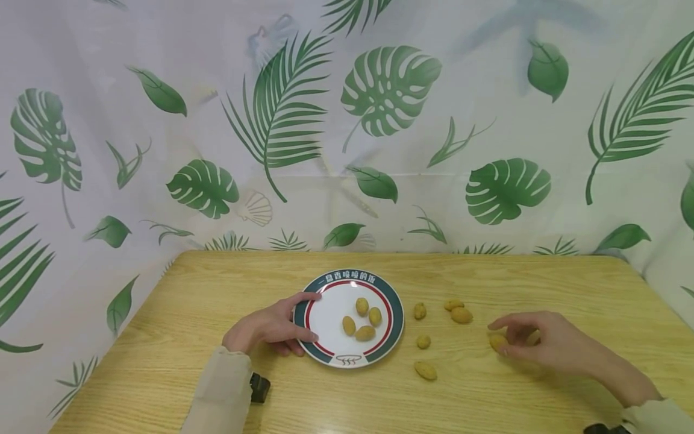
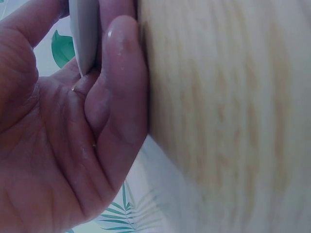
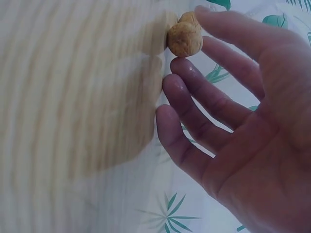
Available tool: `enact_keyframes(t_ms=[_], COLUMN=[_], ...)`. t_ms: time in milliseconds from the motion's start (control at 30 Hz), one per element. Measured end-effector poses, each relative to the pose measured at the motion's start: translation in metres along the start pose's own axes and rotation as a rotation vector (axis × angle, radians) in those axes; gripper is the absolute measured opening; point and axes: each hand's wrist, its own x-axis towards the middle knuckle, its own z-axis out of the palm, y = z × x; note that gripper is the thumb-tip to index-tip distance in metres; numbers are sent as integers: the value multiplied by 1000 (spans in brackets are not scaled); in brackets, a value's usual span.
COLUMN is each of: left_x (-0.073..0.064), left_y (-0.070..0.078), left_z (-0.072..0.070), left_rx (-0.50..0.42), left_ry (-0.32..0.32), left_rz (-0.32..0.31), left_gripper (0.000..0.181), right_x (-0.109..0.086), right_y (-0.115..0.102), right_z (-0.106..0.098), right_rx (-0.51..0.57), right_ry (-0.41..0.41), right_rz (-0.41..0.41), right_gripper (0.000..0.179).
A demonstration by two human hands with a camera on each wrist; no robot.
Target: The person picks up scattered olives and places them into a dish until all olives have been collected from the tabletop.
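L hand [image 1: 273, 325] at L rim of plate [image 1: 349, 357]: thumb + index tip over the edge, other fingers below it; grip narrow, rim held betw. them. L wrist view: rim betw. thumb & fingers, lower fingers against table [image 1: 336, 404]. Blk unit [image 1: 260, 387] at cuff.

Plate: white, dk-blue border, red ring; 4 brown nut-like pieces [image 1: 365, 333] on it, right of ctr. Top border in white Chinese chars: 一, 2nd char unclear, then 香喷喷的饭. Bottom: small line drawing, dish-like.

R of plate, on table: 3 loose pieces [image 1: 425, 370] in a rough column, then a touching pair [image 1: 461, 315].

R hand [image 1: 558, 346] farther R: thumb & index close about one piece [image 1: 497, 342], thumb tip touching; gap narrow, approx. piece-width. Can't tell if firmly pinched. Other fingers bent, apart, per R wrist view.

Behind: leaf-print sheet [image 1: 303, 229].
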Motion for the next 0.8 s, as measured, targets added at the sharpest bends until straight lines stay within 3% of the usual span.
enact_keyframes(t_ms=[333, 800], left_x=[-1, -1], left_y=[1, 2], left_z=[-1, -1], left_rx=[2, 2], left_ry=[-5, -4], left_rz=[-3, -13], left_gripper=[80, 79], right_x=[2, 3], right_y=[6, 2], right_z=[3, 3], right_rx=[-2, -32], right_ry=[-9, -20], right_rz=[-86, -36], right_gripper=[25, 23])
